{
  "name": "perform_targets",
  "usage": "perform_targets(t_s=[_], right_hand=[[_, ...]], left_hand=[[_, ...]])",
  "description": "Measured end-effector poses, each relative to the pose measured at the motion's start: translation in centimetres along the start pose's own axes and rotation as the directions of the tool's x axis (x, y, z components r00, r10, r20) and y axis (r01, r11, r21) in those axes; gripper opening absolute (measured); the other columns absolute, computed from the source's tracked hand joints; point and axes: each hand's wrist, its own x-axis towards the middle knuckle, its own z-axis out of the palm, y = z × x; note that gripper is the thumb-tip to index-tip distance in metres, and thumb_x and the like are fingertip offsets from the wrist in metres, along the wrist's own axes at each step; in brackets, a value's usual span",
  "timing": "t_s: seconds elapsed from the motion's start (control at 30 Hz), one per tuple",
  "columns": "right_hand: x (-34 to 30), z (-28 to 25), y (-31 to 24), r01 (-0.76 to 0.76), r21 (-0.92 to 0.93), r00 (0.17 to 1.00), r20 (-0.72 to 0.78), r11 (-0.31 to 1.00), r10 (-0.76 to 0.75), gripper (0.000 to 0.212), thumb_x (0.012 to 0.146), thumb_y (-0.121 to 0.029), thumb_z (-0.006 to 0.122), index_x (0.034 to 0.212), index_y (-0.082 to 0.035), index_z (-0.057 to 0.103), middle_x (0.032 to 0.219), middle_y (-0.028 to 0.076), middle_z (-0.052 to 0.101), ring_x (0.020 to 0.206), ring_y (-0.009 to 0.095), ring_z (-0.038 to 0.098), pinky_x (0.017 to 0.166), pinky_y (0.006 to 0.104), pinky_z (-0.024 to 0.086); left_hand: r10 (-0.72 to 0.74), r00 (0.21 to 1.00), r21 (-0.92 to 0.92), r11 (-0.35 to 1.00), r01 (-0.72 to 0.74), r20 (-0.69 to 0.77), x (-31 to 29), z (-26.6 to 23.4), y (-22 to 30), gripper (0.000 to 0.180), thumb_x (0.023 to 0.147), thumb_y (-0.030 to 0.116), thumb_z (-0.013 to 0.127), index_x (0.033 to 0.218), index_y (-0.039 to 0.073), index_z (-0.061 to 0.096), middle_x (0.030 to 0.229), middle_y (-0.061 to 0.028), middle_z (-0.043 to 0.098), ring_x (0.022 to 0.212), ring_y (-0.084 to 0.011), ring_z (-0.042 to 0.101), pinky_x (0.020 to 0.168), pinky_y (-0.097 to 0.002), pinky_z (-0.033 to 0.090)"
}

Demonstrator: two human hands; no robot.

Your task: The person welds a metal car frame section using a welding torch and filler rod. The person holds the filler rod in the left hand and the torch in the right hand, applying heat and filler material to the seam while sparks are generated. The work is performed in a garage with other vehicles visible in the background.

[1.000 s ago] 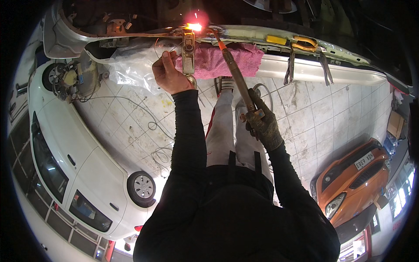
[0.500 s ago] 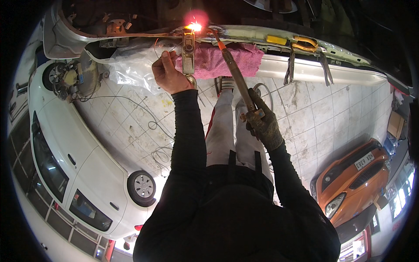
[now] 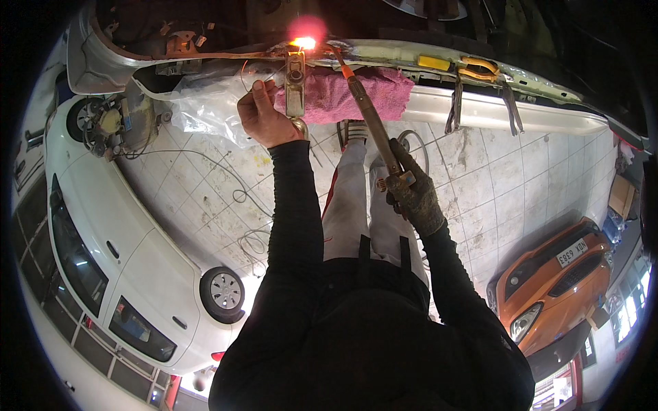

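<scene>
My left hand [image 3: 267,118] is bare and pinches a thin copper-coloured wire [image 3: 245,74], its bent end showing above the fingers. In a dirty work glove, my right hand [image 3: 415,197] is wrapped round the handle of a gas welding torch [image 3: 368,106]. The torch tip points up and left, just right of a bright glow [image 3: 303,43] on the edge of a car body panel [image 3: 384,51]. Directly below the glow, a metal clamp-like tool [image 3: 295,89] hangs at the panel edge, beside my left hand. A pink cloth [image 3: 336,94] drapes behind the clamp and torch.
Clear plastic sheeting [image 3: 205,103] hangs left of my left hand. Yellow-handled pliers [image 3: 480,68] and a yellow block [image 3: 434,63] rest on the panel edge. A white car [image 3: 130,233] stands at left, an orange car [image 3: 558,281] at lower right. Hoses [image 3: 240,195] lie on the tiled floor.
The sparks seen above the glow half a second ago are gone, and the glow is more compact. Both hands and the torch hold nearly the same place.
</scene>
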Motion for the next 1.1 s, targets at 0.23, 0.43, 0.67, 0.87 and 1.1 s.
perform_targets(t_s=[0.23,0.43,0.67,0.87,1.1], right_hand=[[0.13,-0.26,0.10,0.015,0.011,1.000,0.013,1.000,-0.015,0.071,0.099,-0.018,0.073,0.162,-0.015,0.043,0.087,0.000,0.069,0.065,0.006,0.056,0.054,0.0252,0.045],[-0.01,-0.12,-0.17,-0.002,0.018,1.000,-0.002,1.000,0.003,0.070,0.098,-0.017,0.074,0.161,-0.014,0.045,0.088,0.000,0.069,0.066,0.005,0.056,0.054,0.0246,0.045],[0.18,-0.16,-0.27,-0.013,0.020,1.000,0.010,1.000,0.013,0.072,0.097,-0.018,0.075,0.161,-0.015,0.045,0.089,0.001,0.069,0.067,0.006,0.057,0.055,0.0243,0.046],[0.17,-0.27,-0.36,-0.031,0.015,0.999,0.009,0.999,0.031,0.072,0.096,-0.019,0.076,0.161,-0.016,0.045,0.090,0.002,0.069,0.068,0.007,0.059,0.056,0.0246,0.047],[0.23,-0.33,-0.43,-0.039,-0.014,0.999,0.013,0.999,0.039,0.071,0.097,-0.019,0.075,0.161,-0.016,0.045,0.092,0.003,0.070,0.069,0.007,0.060,0.056,0.0247,0.048]], left_hand=[[0.006,1.000,-0.022,1.000,-0.006,0.002,0.10,-0.08,-0.11,0.029,0.099,0.023,0.077,0.100,0.000,0.060,0.090,-0.0133,0.073,0.084,-0.0184,0.069,0.083,-0.0314,0.057],[0.019,1.000,-0.007,1.000,-0.019,0.006,0.19,-0.20,-0.24,0.026,0.098,0.024,0.077,0.100,0.003,0.062,0.091,-0.0108,0.074,0.084,-0.0165,0.067,0.084,-0.0329,0.054],[0.006,1.000,0.013,1.000,-0.006,-0.003,0.12,-0.13,-0.27,0.027,0.097,0.026,0.077,0.098,0.005,0.062,0.092,-0.0098,0.075,0.084,-0.0154,0.066,0.084,-0.0345,0.053],[0.003,1.000,0.001,1.000,-0.003,-0.002,0.20,-0.16,-0.40,0.028,0.097,0.027,0.078,0.098,0.005,0.062,0.092,-0.0101,0.075,0.084,-0.0156,0.066,0.084,-0.0345,0.053],[0.005,1.000,-0.002,1.000,-0.005,-0.010,0.19,-0.18,-0.24,0.029,0.098,0.024,0.078,0.101,0.001,0.061,0.091,-0.0125,0.073,0.084,-0.0175,0.069,0.082,-0.0315,0.056]])
